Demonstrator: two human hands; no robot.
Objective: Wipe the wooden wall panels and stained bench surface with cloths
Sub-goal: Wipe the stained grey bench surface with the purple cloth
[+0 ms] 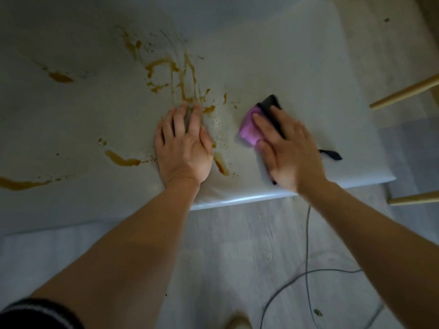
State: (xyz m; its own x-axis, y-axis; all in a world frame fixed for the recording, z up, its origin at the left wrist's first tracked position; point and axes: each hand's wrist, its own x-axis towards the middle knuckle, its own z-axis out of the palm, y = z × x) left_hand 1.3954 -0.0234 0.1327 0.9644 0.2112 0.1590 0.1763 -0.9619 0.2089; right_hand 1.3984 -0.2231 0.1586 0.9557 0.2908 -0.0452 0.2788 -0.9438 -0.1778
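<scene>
On the brown-stained bench (297, 67), the left hand (184, 148) lies flat with straight fingers, while the right hand (288, 150) presses a purple-and-black cloth (251, 131) with straight fingers.

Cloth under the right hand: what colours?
Purple cloth with a black part, pressed flat under the right hand; head view.

Pale glossy tabletop (297, 67) streaked with brown stains (175, 74) beyond the left hand (183, 143); purple-and-black cloth (256, 124) flat under the right hand (289, 153).
</scene>
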